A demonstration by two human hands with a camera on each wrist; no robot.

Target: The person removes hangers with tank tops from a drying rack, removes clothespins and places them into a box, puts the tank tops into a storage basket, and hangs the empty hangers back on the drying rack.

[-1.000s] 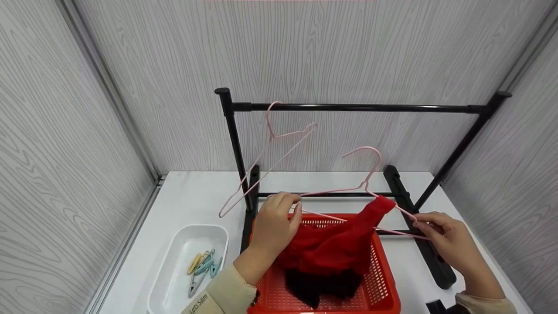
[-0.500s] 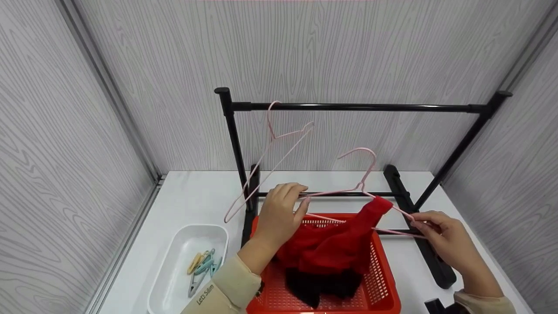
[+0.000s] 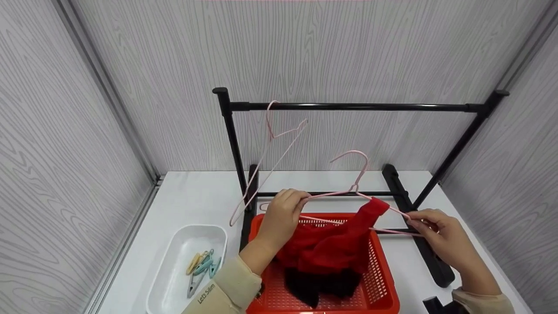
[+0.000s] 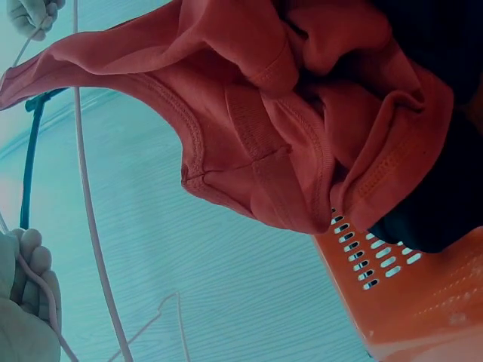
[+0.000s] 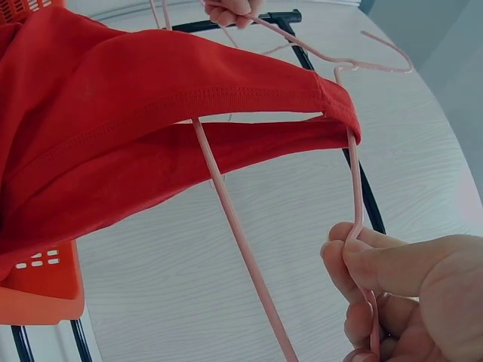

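A pink wire clothes hanger (image 3: 331, 192) is held between both hands above the red basket. My left hand (image 3: 279, 218) pinches its left shoulder between thumb and fingers; in the left wrist view the wire crosses that hand's fingers (image 4: 38, 275). My right hand (image 3: 442, 233) grips the right shoulder near its end. One strap of a red tank top (image 3: 333, 248) is looped over the hanger's right shoulder, as the right wrist view also shows on the red strap (image 5: 339, 113). The rest of the top droops into the basket, over a black cloth (image 3: 322, 285).
A black rack (image 3: 357, 107) stands behind, with another pink hanger (image 3: 279, 163) on its bar at left. The red basket (image 3: 388, 279) sits in front of it. At left, a white tray (image 3: 163, 279) holds several clothespins (image 3: 202, 264).
The held hanger has shifted a little left and down, its right end and my right hand with it. My left hand has moved slightly right and closed onto the wire. The hanging hanger has swung.
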